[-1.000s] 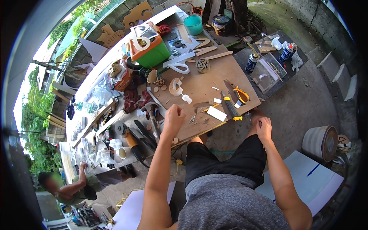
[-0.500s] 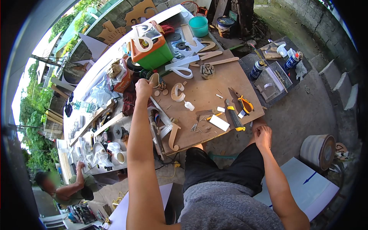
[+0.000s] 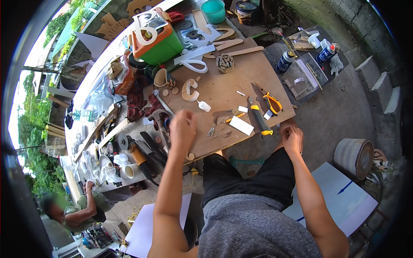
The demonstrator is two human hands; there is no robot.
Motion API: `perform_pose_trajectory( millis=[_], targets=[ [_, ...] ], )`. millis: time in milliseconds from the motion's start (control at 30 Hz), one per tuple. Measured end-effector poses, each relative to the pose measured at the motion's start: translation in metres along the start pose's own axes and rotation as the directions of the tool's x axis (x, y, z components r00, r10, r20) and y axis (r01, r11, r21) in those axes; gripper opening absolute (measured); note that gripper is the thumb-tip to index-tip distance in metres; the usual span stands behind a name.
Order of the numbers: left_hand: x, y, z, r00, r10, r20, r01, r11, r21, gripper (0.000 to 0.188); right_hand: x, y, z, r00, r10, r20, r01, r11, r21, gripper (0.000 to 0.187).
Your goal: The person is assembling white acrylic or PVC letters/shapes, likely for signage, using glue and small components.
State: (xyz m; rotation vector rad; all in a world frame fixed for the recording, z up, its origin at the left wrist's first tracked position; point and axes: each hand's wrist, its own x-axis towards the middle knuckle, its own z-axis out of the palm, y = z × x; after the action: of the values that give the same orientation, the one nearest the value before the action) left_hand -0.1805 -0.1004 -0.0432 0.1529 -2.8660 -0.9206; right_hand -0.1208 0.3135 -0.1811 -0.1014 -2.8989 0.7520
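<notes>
My left hand (image 3: 183, 129) is over the workboard's near left edge, its curled fingers smeared by motion. Beneath it lies a hook-shaped wooden cutout, largely hidden, with only its curled end (image 3: 190, 157) showing. My right hand (image 3: 293, 141) rests at my right knee, fingers folded in, nothing visible in them. On the brown board (image 3: 219, 92) are a tilted cup (image 3: 163, 78), a C-shaped cutout (image 3: 189, 91), a small white bottle (image 3: 204, 106), a white block (image 3: 241, 125), a yellow-and-black utility knife (image 3: 259, 119) and orange-handled pliers (image 3: 271, 102).
A green-and-orange bin (image 3: 159, 47) and a teal bucket (image 3: 213, 11) stand at the back. An angle grinder (image 3: 137, 154) lies left among tools. Spray cans (image 3: 285, 61) occupy a low table at right. Another person (image 3: 79, 210) works at lower left.
My left hand has left the cup and come back toward me, over the hook-shaped cutout. The cup stays on the board. My right hand has stayed by my knee.
</notes>
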Motion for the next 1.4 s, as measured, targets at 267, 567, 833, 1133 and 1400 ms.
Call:
perform_pose_trajectory(
  millis=[267, 567, 833, 1133, 1400],
  targets=[
    [-0.065, 0.007, 0.060, 0.974, -0.122, 0.190, 0.105, 0.990, 0.097, 0.062, -0.006, 0.001, 0.001, 1.000, 0.003, 0.012, -0.003, 1.000, -0.013, 0.008],
    [-0.047, -0.014, 0.081, 0.972, -0.145, 0.184, 0.128, 0.987, 0.098, 0.035, -0.011, 0.008, 0.006, 1.000, 0.009, -0.016, -0.009, 1.000, 0.000, 0.008],
    [-0.038, -0.016, 0.077, 0.949, -0.144, 0.281, 0.116, 0.987, 0.113, 0.016, -0.011, 0.004, 0.002, 0.999, -0.026, -0.019, 0.026, 1.000, -0.002, 0.008],
    [-0.044, -0.015, 0.085, 0.954, -0.136, 0.266, 0.080, 0.974, 0.212, 0.017, -0.010, 0.006, 0.007, 0.999, 0.032, -0.030, -0.032, 0.999, 0.019, 0.008],
    [-0.020, -0.002, 0.023, 0.993, -0.026, 0.118, 0.031, 0.999, -0.035, 0.017, -0.011, 0.005, 0.003, 0.998, -0.020, -0.054, 0.019, 1.000, -0.008, 0.009]
  ],
)
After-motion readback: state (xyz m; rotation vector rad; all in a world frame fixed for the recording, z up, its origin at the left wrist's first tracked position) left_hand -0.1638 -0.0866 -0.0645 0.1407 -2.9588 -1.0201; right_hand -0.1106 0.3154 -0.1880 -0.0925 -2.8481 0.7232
